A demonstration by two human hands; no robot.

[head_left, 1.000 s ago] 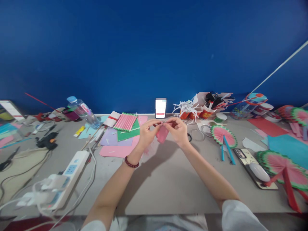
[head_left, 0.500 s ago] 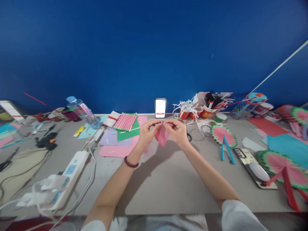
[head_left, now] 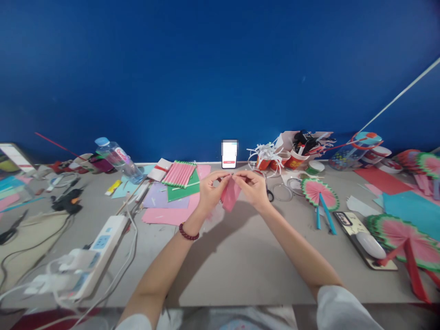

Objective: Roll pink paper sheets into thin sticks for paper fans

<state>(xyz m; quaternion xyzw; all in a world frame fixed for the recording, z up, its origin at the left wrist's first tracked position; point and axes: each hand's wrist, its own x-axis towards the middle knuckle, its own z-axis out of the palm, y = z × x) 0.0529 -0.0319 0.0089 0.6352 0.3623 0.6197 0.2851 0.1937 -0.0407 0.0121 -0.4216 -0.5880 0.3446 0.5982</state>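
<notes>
My left hand (head_left: 210,192) and my right hand (head_left: 253,188) are raised together above the grey table (head_left: 240,256), both pinching the top edge of a small pleated pink paper (head_left: 230,194). The paper hangs down between my fingers. A dark red bead bracelet (head_left: 187,233) sits on my left wrist. Behind my hands a phone (head_left: 229,154) stands against the blue wall.
Coloured paper sheets (head_left: 172,201) and a striped pink folded piece (head_left: 179,174) lie left of my hands. A water bottle (head_left: 118,159), glue gun (head_left: 65,201) and power strip (head_left: 98,250) sit further left. Watermelon paper fans (head_left: 318,192), cups (head_left: 292,160) and a phone case (head_left: 362,238) crowd the right.
My hands have stayed in place, shifting their fingers slightly along the pink paper's top edge; the paper hangs a little narrower than before.
</notes>
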